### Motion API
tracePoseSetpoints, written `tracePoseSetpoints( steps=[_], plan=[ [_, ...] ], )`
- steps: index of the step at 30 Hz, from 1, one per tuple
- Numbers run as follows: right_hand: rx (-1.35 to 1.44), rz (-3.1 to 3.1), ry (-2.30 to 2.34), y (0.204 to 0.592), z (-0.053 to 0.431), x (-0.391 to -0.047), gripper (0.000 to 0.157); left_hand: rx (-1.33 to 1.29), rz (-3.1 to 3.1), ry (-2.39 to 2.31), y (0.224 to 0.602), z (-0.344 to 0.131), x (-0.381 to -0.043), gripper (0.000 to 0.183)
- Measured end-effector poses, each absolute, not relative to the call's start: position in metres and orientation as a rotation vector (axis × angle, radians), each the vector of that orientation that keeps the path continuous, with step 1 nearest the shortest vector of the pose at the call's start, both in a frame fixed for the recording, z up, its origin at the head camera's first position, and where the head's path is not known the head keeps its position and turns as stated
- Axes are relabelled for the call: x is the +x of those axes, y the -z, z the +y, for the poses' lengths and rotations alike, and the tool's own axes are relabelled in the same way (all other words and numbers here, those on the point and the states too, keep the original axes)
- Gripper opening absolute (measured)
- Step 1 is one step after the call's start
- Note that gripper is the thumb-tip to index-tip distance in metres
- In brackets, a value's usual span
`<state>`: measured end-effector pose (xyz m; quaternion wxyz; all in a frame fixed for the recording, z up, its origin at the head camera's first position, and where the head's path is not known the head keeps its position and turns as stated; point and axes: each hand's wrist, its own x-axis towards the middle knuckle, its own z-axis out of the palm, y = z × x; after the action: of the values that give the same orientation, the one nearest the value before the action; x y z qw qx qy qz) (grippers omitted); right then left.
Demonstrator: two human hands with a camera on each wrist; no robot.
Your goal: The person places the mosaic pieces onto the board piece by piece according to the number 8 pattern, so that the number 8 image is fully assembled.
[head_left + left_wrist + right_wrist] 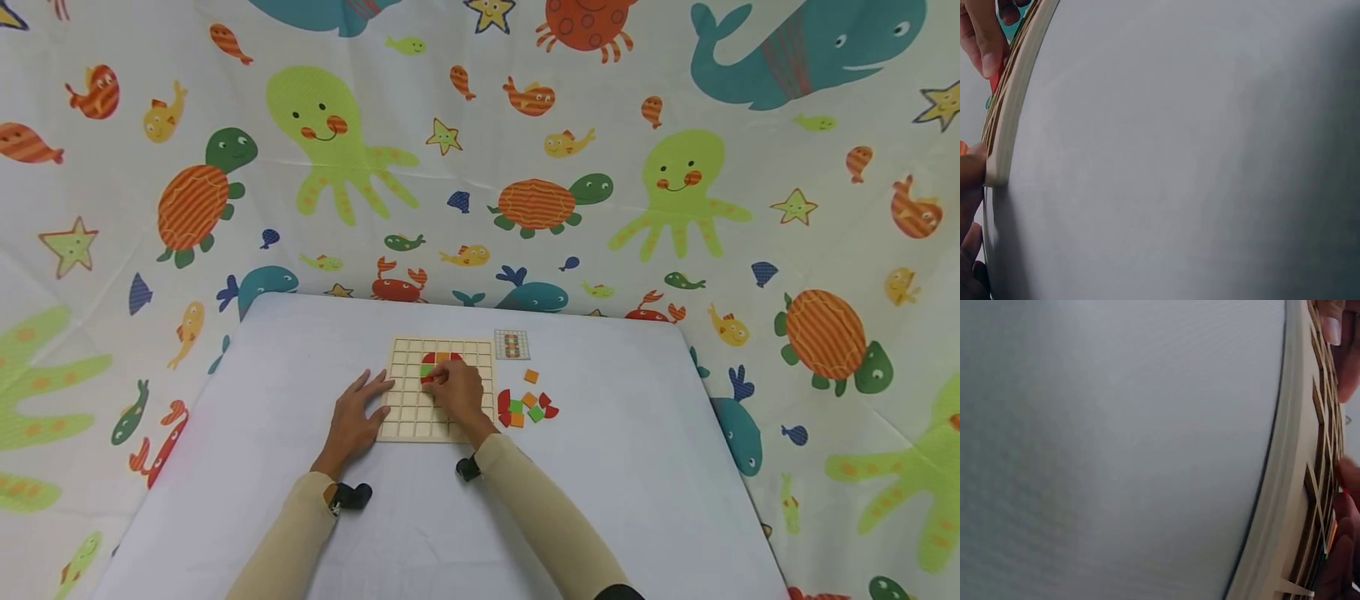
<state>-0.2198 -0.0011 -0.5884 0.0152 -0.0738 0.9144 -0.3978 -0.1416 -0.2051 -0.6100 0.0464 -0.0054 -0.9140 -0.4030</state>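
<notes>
The left hand (352,419), fingers spread, touches the left edge of the wooden grid board (408,412); a nudge could shift it. Over its cells, the right hand (459,390) pinches a red tile (427,380), which might snag a ridge; a careless wrist could scatter the loose tiles (536,413) beside it.

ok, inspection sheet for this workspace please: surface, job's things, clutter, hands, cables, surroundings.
Surface: white-covered table
Job's things: wooden grid board with some coloured pieces placed; loose pieces and a pattern card to its right
Clutter: nothing seen
Hands: right hand pinches a red piece over the board; left hand touches the board's left edge
Cables: nothing seen
Surroundings: sea-animal fabric behind and beside the table
</notes>
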Motion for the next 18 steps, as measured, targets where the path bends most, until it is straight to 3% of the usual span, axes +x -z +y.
tracePoseSetpoints(
  steps=[9,18],
  plan=[
    [-0.239,2.912,1.169,0.5851,-0.008,-0.2155,0.017,-0.011,-2.797,1.223,0.61,-0.2047,-0.1423,0.051],
    [-0.239,2.951,1.163,0.5826,-0.011,-0.2139,0.009,-0.012,-2.8,1.224,0.6104,-0.2049,-0.1426,0.05]
  ],
)
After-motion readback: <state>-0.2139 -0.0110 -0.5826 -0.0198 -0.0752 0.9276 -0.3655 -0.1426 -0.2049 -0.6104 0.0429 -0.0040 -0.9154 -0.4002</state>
